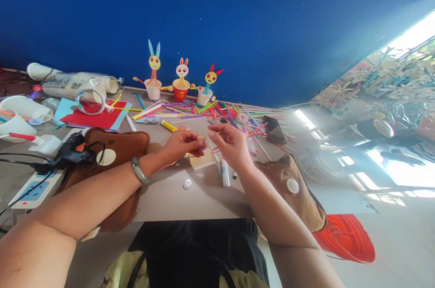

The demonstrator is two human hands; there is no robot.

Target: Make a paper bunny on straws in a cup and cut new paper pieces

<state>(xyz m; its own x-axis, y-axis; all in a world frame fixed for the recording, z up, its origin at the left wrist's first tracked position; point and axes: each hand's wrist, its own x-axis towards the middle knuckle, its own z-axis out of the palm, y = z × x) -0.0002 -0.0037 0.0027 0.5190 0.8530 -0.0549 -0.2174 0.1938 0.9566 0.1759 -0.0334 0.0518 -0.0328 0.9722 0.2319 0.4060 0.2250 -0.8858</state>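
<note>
My left hand, with a bangle on its wrist, pinches a small round yellowish piece at the middle of the table. Just to its right, my right hand is closed, thumb and forefinger together; whatever may be between them is too small to make out. Beneath the hands lies a pale yellow paper. A white glue tube lies below my right hand, beside a small black cap. Nearer the table's front edge sits a small clear-white cap. A yellow marker lies behind my left hand.
Three rabbit figures stand in cups at the back. Colored sticks are scattered before them. Brown pouches flank the arms; a power strip with cables and stacked paper cups lie left, a phone right.
</note>
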